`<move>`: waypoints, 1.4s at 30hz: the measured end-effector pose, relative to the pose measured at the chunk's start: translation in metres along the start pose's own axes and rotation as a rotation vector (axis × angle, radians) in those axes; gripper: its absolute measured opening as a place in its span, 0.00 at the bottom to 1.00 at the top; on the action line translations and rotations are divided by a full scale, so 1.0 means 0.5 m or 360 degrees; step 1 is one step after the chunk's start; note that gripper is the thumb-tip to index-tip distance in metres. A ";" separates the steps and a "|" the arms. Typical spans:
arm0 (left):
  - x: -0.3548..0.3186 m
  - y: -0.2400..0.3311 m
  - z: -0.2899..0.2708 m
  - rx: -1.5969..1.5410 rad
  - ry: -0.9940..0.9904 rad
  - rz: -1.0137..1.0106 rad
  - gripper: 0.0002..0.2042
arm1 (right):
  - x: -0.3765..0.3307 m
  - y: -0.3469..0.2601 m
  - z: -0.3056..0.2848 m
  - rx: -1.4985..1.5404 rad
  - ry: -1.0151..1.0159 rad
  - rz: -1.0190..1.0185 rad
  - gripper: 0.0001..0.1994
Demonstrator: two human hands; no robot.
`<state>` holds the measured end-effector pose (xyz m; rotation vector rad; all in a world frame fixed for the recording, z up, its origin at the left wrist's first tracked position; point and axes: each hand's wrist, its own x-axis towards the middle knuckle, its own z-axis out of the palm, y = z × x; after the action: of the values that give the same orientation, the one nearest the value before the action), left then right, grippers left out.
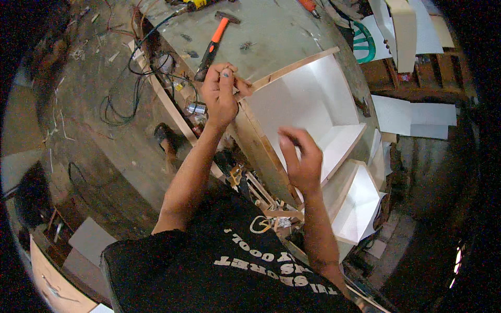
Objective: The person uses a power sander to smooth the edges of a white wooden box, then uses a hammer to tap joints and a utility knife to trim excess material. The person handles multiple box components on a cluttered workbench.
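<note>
A shelf box (pixel 313 99) of wood with white inner faces lies on its side on the workbench (pixel 271 31). My left hand (pixel 222 91) pinches the box's near top corner, fingers closed on the wooden edge. My right hand (pixel 302 159) hovers in front of the white inner panel near the side board, fingers loosely curled, blurred, and I cannot tell if it holds anything small. A hammer (pixel 214 44) with an orange and black handle lies on the bench just beyond my left hand.
Black cables (pixel 125 99) trail over the dirty floor at left. White panels (pixel 412 115) and wooden pallets (pixel 417 78) lie at right. A green plastic chair (pixel 365 41) stands behind the bench. Tools and scraps sit under the bench edge.
</note>
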<state>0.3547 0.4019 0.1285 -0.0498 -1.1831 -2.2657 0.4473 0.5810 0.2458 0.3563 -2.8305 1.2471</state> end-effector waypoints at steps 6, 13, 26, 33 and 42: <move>-0.015 -0.003 0.018 0.0002 0.0235 0.0027 0.11 | 0.110 0.015 0.058 0.0278 -0.0509 0.0339 0.09; -0.024 0.008 0.035 -0.0003 0.0423 -0.0010 0.10 | 0.107 0.015 0.056 0.0188 -0.0572 0.0368 0.06; 0.009 -0.008 0.026 -0.0222 0.0898 -0.0114 0.12 | 0.093 0.028 0.099 0.0243 -0.0328 0.0205 0.11; 0.024 -0.060 0.005 -0.0195 0.0893 -0.0138 0.12 | 0.121 0.036 0.123 -0.0049 -0.0160 0.0043 0.13; -0.188 -0.030 -0.029 0.0721 0.0245 0.0293 0.10 | 0.115 0.040 0.120 -0.0008 -0.0198 0.0202 0.12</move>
<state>0.4288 0.4421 0.0818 0.1794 -1.5095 -1.7678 0.3911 0.5388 0.1973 0.2664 -3.0040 1.2823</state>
